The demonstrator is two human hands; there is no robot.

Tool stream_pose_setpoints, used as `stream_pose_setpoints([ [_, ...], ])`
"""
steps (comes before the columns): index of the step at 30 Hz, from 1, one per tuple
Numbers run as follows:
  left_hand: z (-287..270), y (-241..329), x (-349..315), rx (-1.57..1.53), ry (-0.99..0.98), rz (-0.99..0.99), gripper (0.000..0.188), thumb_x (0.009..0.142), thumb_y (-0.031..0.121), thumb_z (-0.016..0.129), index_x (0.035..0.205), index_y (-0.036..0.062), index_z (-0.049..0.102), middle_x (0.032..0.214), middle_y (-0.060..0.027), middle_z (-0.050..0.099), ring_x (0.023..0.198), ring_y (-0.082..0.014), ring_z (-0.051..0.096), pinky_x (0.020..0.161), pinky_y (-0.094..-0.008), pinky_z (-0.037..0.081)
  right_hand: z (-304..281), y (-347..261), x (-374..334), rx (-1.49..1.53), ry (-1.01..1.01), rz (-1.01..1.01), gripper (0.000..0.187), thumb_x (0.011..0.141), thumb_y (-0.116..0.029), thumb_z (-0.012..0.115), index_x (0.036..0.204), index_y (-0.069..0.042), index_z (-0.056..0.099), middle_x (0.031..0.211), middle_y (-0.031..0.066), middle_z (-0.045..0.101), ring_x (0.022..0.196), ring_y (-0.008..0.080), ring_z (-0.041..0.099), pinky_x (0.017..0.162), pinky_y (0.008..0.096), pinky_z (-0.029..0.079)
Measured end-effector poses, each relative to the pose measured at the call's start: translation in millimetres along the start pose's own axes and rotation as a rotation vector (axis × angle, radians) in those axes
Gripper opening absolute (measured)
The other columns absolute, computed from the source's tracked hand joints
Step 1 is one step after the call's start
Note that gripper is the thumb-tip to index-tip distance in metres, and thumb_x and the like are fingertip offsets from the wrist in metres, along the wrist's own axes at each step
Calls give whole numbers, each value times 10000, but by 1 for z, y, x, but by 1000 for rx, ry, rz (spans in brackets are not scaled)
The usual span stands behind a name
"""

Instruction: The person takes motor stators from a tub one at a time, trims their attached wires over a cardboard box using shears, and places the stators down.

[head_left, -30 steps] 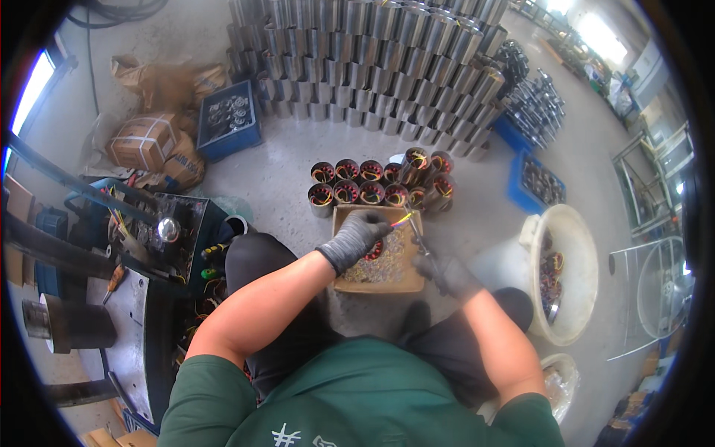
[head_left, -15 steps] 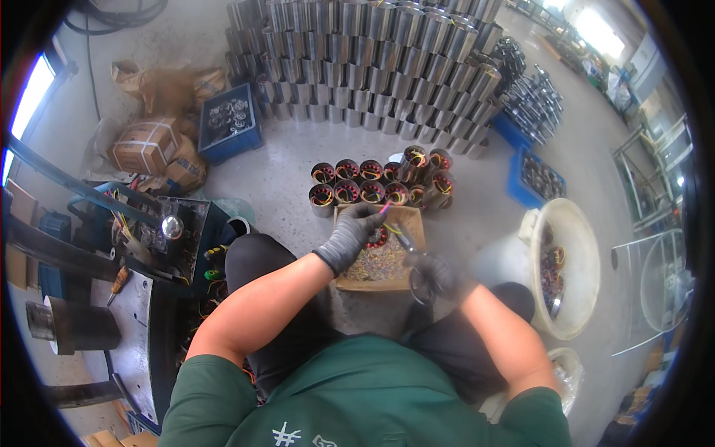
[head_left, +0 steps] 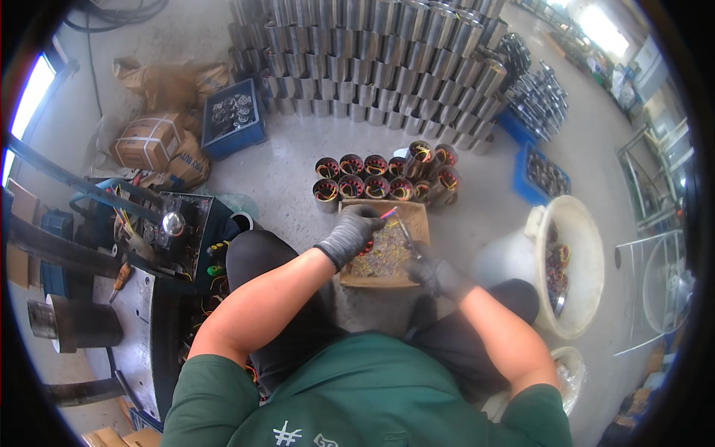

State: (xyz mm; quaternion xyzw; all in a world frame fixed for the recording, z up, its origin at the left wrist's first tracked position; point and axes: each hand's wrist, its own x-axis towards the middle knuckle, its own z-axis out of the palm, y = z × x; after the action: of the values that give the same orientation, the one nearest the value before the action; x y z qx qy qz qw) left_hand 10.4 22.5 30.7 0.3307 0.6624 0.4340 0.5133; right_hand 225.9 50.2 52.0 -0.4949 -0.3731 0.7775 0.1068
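Observation:
My left hand (head_left: pixel 359 227), in a grey and black glove, is closed around thin coloured wires (head_left: pixel 389 213), whose red and blue ends stick out to the right. Just under its fingers shows a bit of a red-toothed motor winding (head_left: pixel 368 246), mostly covered by the hand. In my gloved right hand (head_left: pixel 439 276) is a scissors-like hand tool (head_left: pixel 405 232), its slim metal end pointing up near the wires but apart from them. Both hands are over an open cardboard box (head_left: pixel 383 282) strewn with small coloured wire scraps.
Beyond the box stand several metal cylinders with red windings (head_left: pixel 350 188). Farther back rises a stack of steel tubes (head_left: pixel 365 71). At right is a white tub (head_left: pixel 596 261) of wired parts; at left, a metal machine bench (head_left: pixel 141 328) and a blue crate (head_left: pixel 232 119).
The right hand has turned and its tool now points more steeply upward; the looped handle no longer shows. My left hand still grips the wires, and the view has shifted slightly.

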Motion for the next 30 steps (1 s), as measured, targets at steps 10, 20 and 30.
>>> stream_pose_setpoints([
  [10,12,3,-3,403,-178,90,228,825,168,702,949,-22,677,810,-87,670,690,-157,600,652,-324,498,-8,-2,-6,-305,-132,-55,175,929,-245,615,999,-102,544,574,-20,503,407,103,457,355,258,340],
  [20,-23,-4,20,59,53,283,163,869,139,648,964,7,662,774,-13,612,667,-106,535,580,-272,447,-44,-29,-6,152,-45,-207,112,938,-298,594,930,-204,532,658,-25,526,466,117,521,377,259,401],
  [30,-126,72,-33,-343,595,704,151,931,196,618,1000,65,650,730,79,506,610,-32,396,539,-207,300,-275,-110,-129,-420,725,-643,301,868,-329,647,996,-58,615,728,87,634,624,202,627,541,343,494],
])
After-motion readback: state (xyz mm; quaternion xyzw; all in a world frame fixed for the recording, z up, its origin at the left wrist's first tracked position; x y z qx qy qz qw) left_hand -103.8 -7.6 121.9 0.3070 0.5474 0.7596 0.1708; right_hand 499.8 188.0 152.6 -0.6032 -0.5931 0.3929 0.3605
